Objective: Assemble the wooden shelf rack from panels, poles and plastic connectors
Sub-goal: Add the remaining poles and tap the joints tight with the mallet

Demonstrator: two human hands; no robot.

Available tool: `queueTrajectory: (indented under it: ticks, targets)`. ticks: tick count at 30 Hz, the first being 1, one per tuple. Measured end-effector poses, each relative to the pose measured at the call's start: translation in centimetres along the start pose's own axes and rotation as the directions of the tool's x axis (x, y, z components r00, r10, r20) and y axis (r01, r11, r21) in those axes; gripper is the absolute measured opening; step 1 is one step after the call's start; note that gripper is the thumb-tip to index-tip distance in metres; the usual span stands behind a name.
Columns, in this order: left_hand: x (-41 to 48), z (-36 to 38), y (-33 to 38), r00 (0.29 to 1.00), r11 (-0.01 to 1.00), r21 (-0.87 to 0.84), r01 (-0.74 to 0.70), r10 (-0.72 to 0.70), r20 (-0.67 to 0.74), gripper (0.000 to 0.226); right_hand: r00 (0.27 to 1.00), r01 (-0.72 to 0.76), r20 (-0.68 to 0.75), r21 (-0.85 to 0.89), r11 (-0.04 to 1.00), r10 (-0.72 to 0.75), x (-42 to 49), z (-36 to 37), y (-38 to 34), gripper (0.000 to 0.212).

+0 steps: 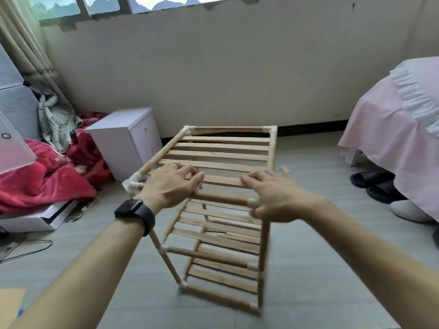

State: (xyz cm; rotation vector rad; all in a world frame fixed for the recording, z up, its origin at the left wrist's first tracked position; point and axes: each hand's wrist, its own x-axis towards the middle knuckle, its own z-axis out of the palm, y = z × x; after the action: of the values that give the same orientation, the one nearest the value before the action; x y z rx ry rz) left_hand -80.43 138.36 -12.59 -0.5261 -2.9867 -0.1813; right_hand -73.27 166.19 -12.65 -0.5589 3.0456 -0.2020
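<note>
The wooden shelf rack (221, 153) stands upright on the grey floor with three slatted tiers, and its poles are joined by white plastic connectors (131, 185). My left hand (171, 184), with a dark watch on the wrist and a ring, rests on the front left of the top tier, fingers bent over a slat. My right hand (273, 198) is blurred. It lies on the front right of the top tier, fingers stretched along the front slat and thumb by the front pole's end. The middle tier (213, 233) and bottom tier (221, 279) show below my hands.
A white bedside cabinet (123, 138) stands just left of the rack, with a red blanket (47, 176) and a flat white box (35, 219) further left. A bed with a pink cover (392, 138) is on the right, with dark slippers (370, 179) beside it.
</note>
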Motion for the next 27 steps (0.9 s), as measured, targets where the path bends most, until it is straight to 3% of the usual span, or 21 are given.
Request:
queueTrajectory:
  ticks: [5, 11, 27]
  targets:
    - [-2.5, -0.1, -1.7, 0.986, 0.975, 0.193, -0.112, 0.133, -0.099, 0.091, 0.986, -0.167, 0.004, -0.125, 0.978, 0.169, 0.7, -1.5, 4.3, 0.07]
    - [-4.5, 0.4, -2.7, 0.987, 0.97, 0.241, -0.026, 0.063, -0.148, 0.111, 0.965, -0.135, -0.246, -0.173, 0.976, 0.09, 1.8, 0.5, 3.1, 0.049]
    - [-2.3, 0.8, -2.2, 0.971, 0.964, 0.263, -0.032, 0.093, -0.222, 0.087, 0.941, -0.123, -0.337, -0.227, 0.966, 0.041, 2.9, 0.1, 3.7, 0.02]
